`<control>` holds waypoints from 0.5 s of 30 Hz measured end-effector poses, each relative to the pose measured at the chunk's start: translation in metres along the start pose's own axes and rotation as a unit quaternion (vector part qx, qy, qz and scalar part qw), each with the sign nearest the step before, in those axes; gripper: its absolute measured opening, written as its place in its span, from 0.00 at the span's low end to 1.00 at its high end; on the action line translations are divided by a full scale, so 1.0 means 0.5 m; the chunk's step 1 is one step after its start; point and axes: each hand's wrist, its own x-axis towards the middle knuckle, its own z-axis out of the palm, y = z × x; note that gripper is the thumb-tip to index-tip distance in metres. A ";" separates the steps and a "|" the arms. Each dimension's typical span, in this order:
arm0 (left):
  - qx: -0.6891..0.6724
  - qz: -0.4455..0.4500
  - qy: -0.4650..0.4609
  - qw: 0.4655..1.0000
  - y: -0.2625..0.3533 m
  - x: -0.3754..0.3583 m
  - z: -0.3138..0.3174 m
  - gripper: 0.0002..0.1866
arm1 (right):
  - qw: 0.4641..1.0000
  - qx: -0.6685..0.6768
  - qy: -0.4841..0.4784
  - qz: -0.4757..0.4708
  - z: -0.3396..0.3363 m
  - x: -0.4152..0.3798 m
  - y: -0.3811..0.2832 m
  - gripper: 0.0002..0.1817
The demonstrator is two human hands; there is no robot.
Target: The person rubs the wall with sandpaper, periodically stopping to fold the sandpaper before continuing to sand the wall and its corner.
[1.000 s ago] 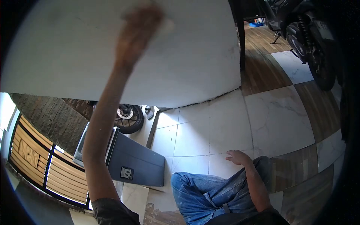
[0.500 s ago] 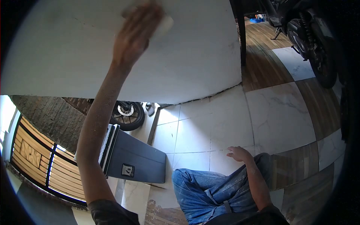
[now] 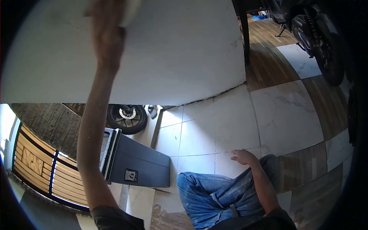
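My left hand [image 3: 107, 32] is raised against the white wall [image 3: 172, 57] at the upper left, blurred by motion. Its fingers press over a pale flat pad [image 3: 133, 10], whose light edge shows to the right of the fingers; its exact kind is hidden by the hand and the blur. My right hand [image 3: 244, 157] hangs over my bent knee in blue jeans [image 3: 214, 195], holding nothing, fingers loosely apart above the tiled floor [image 3: 230, 126].
A grey plastic bin [image 3: 143, 159] lies or leans to the left, beside my left forearm. Behind it is a motorcycle wheel [image 3: 128, 117]. A dark motorcycle [image 3: 318, 42] stands at the upper right. A slatted wooden gate [image 3: 42, 165] is at the far left.
My left hand has slid left and a little upward along the wall with the pale pad. My right hand has stayed in place. The camera view has shifted slightly.
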 end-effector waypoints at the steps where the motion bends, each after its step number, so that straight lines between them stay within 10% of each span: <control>1: 0.003 0.032 -0.083 0.996 0.018 -0.010 0.003 0.20 | 1.000 -0.004 0.007 0.014 -0.004 -0.002 -0.004 0.29; 4: 0.004 0.066 -0.177 0.982 0.012 0.011 -0.013 0.25 | 0.999 -0.010 0.013 0.028 -0.007 0.005 -0.004 0.29; 6: 0.071 -0.009 0.035 0.997 -0.053 0.012 -0.018 0.28 | 0.999 -0.012 0.002 0.031 0.003 0.006 -0.001 0.29; 8: -0.101 -0.020 -0.031 0.994 -0.090 -0.023 -0.018 0.33 | 1.000 -0.021 0.006 0.015 0.005 0.012 0.009 0.29; 12: 0.036 0.230 -0.085 0.969 -0.051 -0.063 0.027 0.27 | 0.999 -0.042 0.022 0.017 0.006 0.014 0.010 0.29; 15: 0.075 0.069 0.064 0.993 -0.042 0.034 -0.032 0.26 | 1.000 -0.020 0.008 0.014 0.007 0.010 0.004 0.29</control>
